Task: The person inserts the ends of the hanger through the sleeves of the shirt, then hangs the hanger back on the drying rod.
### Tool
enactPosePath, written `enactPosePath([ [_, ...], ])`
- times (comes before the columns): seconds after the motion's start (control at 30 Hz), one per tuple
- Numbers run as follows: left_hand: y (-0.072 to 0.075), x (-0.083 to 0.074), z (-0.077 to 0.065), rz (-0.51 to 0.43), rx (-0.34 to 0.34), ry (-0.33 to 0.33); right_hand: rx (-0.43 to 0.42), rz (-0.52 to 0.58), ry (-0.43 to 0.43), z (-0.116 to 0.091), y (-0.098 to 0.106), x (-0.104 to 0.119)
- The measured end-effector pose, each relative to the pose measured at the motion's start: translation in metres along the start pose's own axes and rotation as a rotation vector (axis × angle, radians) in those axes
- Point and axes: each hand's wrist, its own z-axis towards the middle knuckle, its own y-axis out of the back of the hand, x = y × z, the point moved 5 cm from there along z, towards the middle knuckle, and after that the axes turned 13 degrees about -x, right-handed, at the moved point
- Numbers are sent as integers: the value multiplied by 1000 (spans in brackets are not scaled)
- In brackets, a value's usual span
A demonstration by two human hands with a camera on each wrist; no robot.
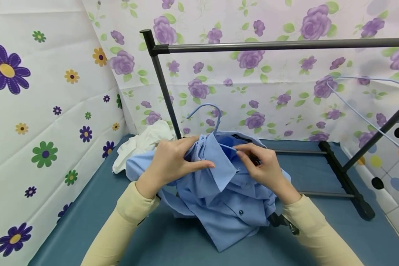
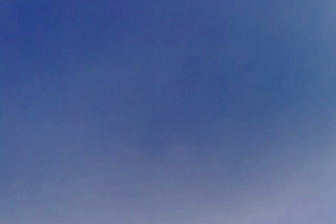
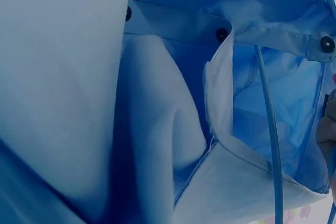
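Note:
A light-blue button shirt lies bunched in the middle of the table in the head view. Out of its neck rises the hook of a blue wire hanger. My left hand grips the shirt near the collar, thumb across the front and other fingers partly hidden by cloth. With thumb and forefinger, my right hand pinches the hanger's wire at the collar opening. The right wrist view shows the wire crossing the shirt's opening, near dark buttons. Only blurred blue cloth fills the left wrist view.
A dark metal clothes rack stands behind and to the right, its base foot on the blue-green table. Another wire hanger is at the right. White cloth lies crumpled behind my left hand.

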Motion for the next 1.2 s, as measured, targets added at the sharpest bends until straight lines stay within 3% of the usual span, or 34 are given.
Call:
enactPosePath([
  [0.33,-2,3,-2,14,-13,-2,10,10,13,0,-6,7],
  [0.63,-1,8,-5,-70,1,-28,31,15,16,1,-9,11],
  [0.87,0,12,-10,-61,-22,-64,60,15,34,4,-10,14],
  [1.2,-3,16,-12,-46,-53,-29,195,-49,-100,14,4,14],
])
